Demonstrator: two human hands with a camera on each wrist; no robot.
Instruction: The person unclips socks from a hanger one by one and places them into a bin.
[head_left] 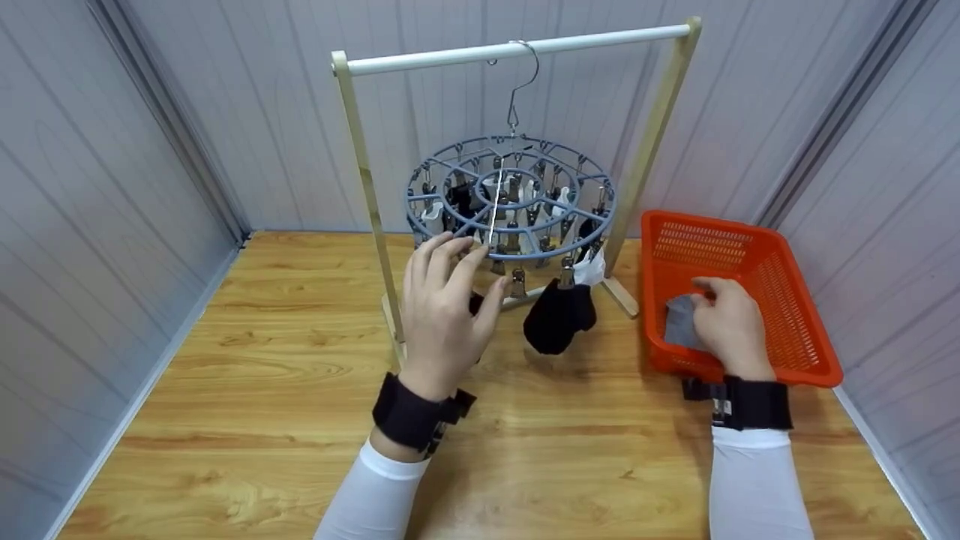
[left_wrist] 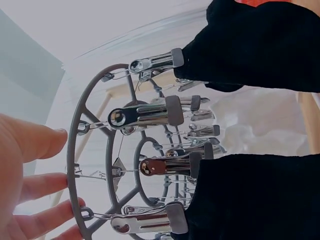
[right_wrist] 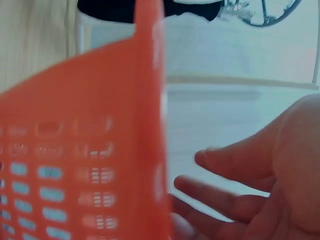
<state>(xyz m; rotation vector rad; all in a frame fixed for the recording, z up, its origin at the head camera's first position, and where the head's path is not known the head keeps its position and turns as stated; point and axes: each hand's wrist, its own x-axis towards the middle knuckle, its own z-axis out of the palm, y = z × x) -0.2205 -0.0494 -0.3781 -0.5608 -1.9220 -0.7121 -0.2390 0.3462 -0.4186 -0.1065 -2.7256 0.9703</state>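
A grey-blue round clip hanger (head_left: 510,195) hangs by its hook from a white rail on a wooden rack (head_left: 517,49). Black socks (head_left: 559,319) and a white sock (head_left: 592,266) hang from its metal clips. My left hand (head_left: 442,300) is raised at the hanger's near rim, its straight fingers touching the ring (left_wrist: 75,150). Beside them are clips (left_wrist: 145,116) biting black socks (left_wrist: 255,200). My right hand (head_left: 727,322) reaches into the orange basket (head_left: 712,223), fingers on a grey sock (head_left: 677,322). In the right wrist view my right hand (right_wrist: 270,170) has loosely spread fingers beside the basket wall (right_wrist: 75,140).
The rack stands at the back of a wooden tabletop (head_left: 262,390), with grey panel walls on three sides. The basket sits at the right, close to the rack's right foot (head_left: 622,296).
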